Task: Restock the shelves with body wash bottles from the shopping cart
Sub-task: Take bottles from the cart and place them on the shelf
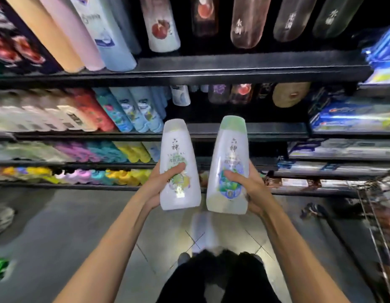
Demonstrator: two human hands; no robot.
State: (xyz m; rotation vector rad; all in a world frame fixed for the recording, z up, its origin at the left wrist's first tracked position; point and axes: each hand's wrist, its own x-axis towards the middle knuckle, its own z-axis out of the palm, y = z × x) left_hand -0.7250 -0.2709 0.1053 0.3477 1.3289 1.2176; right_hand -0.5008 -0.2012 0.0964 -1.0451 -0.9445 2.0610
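I hold two body wash bottles upright in front of the dark shelves. My left hand [159,184] grips the white-capped bottle [177,149] around its lower half, thumb across the yellow-green label. My right hand [248,189] grips the green-capped bottle [231,149] the same way, thumb over its blue-green label. The two bottles stand side by side, almost touching at their bases. The wire shopping cart [380,215] shows only as a rim at the right edge; its contents are hidden.
Shelves [211,73] run across the view at several levels, packed with coloured bottles on the left. A dark gap [211,112] lies on the second shelf behind my bottles. Blue boxed goods [353,114] fill the right. Grey tiled floor [163,248] lies below.
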